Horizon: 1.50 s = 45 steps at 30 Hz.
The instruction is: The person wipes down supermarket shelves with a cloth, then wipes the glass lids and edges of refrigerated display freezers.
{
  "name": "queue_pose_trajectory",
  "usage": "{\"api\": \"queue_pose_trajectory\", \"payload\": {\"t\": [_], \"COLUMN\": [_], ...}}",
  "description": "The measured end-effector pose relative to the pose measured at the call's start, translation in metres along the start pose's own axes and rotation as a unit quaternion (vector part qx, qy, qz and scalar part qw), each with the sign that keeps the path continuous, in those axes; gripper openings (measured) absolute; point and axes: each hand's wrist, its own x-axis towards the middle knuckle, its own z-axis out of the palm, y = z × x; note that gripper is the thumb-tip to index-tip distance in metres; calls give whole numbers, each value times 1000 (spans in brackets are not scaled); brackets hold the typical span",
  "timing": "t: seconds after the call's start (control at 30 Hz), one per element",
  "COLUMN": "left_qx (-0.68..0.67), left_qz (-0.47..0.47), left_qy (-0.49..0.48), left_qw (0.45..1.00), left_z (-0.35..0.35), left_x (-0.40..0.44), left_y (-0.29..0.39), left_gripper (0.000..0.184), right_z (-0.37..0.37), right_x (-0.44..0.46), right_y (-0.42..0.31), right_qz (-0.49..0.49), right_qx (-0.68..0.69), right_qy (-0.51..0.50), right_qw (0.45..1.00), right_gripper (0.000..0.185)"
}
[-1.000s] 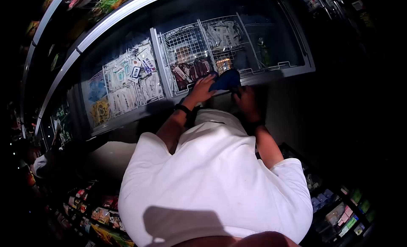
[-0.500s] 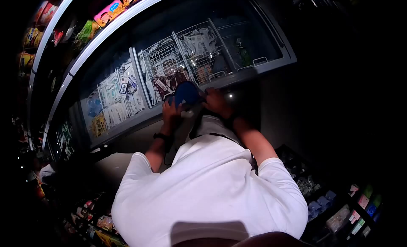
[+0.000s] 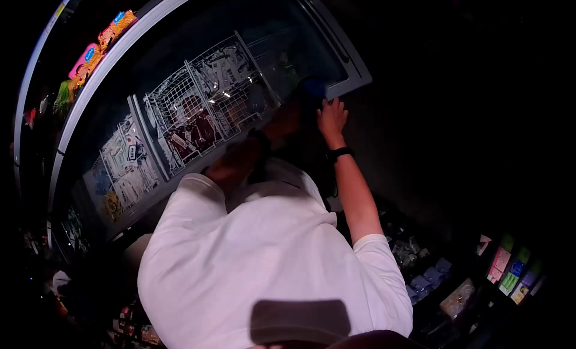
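A dark blue item [image 3: 313,88], perhaps a cloth, lies at the front right edge of a chest freezer [image 3: 354,84]. My right hand [image 3: 333,118] is at that edge just below it, fingers bent, touching or holding its lower end; the exact contact is dark. My left hand [image 3: 288,118] reaches across the freezer's front rim toward the same blue item, deep in shadow, its fingers hidden. Under the glass, wire baskets [image 3: 174,103] hold dark red packets [image 3: 193,136] and pale packets [image 3: 225,67].
Left of a grey divider [image 3: 149,138] are white packets [image 3: 129,160] and yellow ones [image 3: 111,205]. Colourful bags [image 3: 87,61] stand on a shelf at the upper left. Shelves with small boxes [image 3: 513,274] are at the lower right. Dark floor lies right of the freezer.
Both hands and the blue item have moved right along the freezer's front edge, to near its right corner. The view has shifted, so the freezer appears further left. My left arm now stretches across.
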Motion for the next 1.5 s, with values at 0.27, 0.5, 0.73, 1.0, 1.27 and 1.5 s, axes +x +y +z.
{"api": "queue_pose_trajectory", "payload": {"t": [0.27,0.5,0.73,1.0,1.27,1.5], "left_qx": [81,-66,-101,47,150,272], "left_qz": [-244,-332,-228,-436,-680,-769], "left_qy": [57,-112,45,174,227,69], "left_qw": [965,934,967,881,681,574], "left_z": [20,-28,-32,-98,-112,-58], "left_x": [140,248,169,21,-135,-106], "left_y": [-19,-64,-96,-133,-85,-27], "left_gripper": [77,105,76,82,79,68], "right_z": [-19,-16,23,47,60,63], "right_x": [119,181,222,272,149,134], "right_y": [39,63,37,-59,-150,-75], "right_qz": [-62,-184,-227,-381,-625,-709], "right_qx": [-79,34,-73,-77,158,215], "right_qy": [-66,-122,-72,-170,-240,-244], "right_qw": [993,975,969,906,726,626], "right_gripper": [37,70,37,45,21,26]}}
